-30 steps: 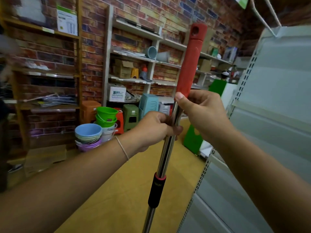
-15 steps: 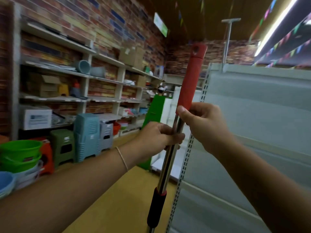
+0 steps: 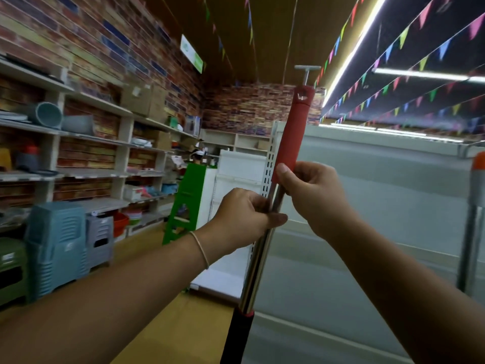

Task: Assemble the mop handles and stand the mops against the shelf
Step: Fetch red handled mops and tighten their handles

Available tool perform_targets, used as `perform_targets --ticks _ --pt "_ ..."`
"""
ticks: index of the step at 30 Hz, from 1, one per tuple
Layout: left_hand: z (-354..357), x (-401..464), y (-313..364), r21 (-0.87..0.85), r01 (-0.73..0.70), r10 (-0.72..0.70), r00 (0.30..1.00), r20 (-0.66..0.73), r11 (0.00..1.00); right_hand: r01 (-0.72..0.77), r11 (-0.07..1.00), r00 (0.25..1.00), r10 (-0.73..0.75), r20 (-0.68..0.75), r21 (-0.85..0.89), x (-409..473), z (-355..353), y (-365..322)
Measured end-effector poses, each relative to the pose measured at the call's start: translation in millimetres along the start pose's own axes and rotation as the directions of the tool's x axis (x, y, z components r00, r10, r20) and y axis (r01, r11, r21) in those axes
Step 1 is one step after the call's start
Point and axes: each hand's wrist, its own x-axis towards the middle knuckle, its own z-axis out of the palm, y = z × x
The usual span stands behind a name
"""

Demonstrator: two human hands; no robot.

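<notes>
A mop handle (image 3: 258, 261) stands nearly upright in front of me: a steel tube with a red grip (image 3: 291, 132) on top and a black collar (image 3: 237, 334) low down. My left hand (image 3: 241, 219) is closed around the steel tube. My right hand (image 3: 312, 193) grips the tube just above it, at the lower end of the red grip. The mop's lower end is out of view. The white metal shelf (image 3: 380, 195) stands just behind the handle, to the right.
A second steel pole with an orange top (image 3: 476, 206) leans at the right edge. Stacked plastic stools (image 3: 56, 245) and wall shelves (image 3: 91, 174) with goods line the left. A green stand (image 3: 185, 203) stands farther down the aisle.
The view has swung up and to the right, toward the white shelf and ceiling. Both hands keep the same hold on the handle, which has stayed nearly upright.
</notes>
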Motion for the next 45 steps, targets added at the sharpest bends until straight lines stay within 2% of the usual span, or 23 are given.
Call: perform_targets --ticks 11,18,30,45 --pt "15.4 21.8 -8.2 -0.024 -0.022 0.020 0.996 -0.084 0.999 0.004 0.998 1.000 -0.004 -0.010 -0.066 20.4 -1.6 5.3" --pt "23.0 33.1 -11.3 -0.045 -0.017 0.015 0.999 -0.047 0.999 0.005 0.996 0.999 -0.008 -0.032 -0.084 29.5 -6.5 13.9" --pt "40.0 51.3 -33.8 -0.043 0.022 -0.025 0.998 -0.056 0.999 -0.051 0.988 0.998 0.058 0.040 -0.149 41.8 -6.8 37.5" --pt "51.4 87.6 -70.0 -0.084 0.111 -0.112 0.994 -0.007 0.990 -0.116 0.982 0.993 0.115 -0.014 -0.147 80.3 4.6 83.1"
